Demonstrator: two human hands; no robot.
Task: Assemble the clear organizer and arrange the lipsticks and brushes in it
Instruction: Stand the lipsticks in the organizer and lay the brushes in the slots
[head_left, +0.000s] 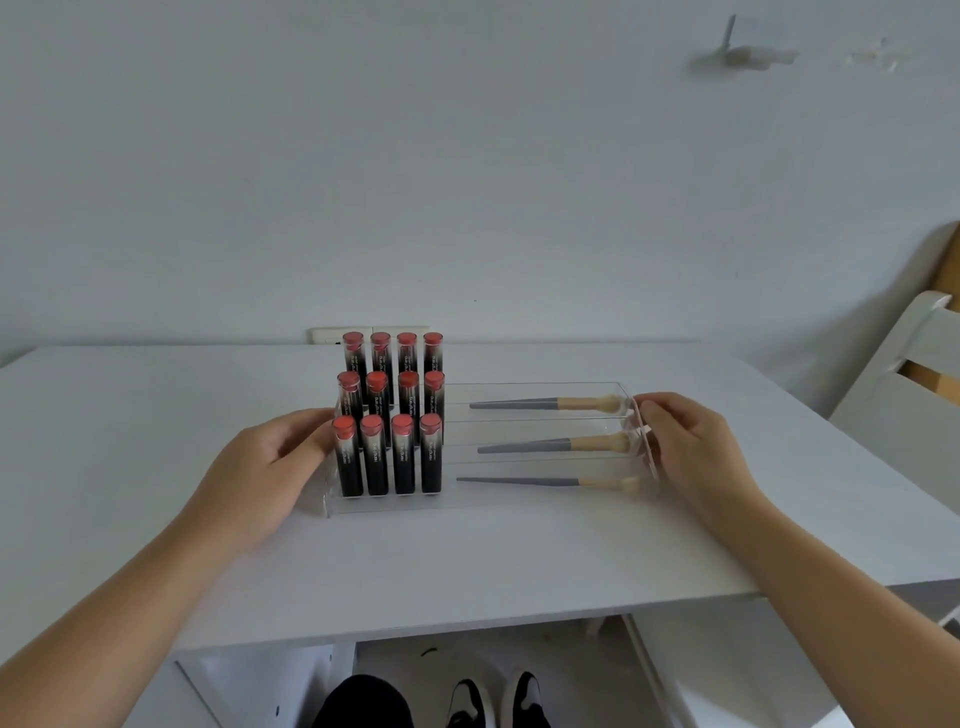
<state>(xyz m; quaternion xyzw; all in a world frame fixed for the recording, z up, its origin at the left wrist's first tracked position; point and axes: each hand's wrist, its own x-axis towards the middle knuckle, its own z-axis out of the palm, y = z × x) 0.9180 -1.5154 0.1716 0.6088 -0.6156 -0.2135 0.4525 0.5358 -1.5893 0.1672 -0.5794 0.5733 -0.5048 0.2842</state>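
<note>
A clear stepped organizer stands on the white table. Its left part holds several black lipsticks with red tops, upright in three rising rows. Three grey-handled brushes lie flat in its right part, one per step: back brush, middle brush, front brush. My left hand holds the organizer's left end, fingers curled around the wall. At the right end wall, my right hand grips with bent fingers.
A white wall rises behind the table, with a socket plate just behind the lipsticks. A white chair stands at the right. Below the table's front edge I see a knee and two shoes.
</note>
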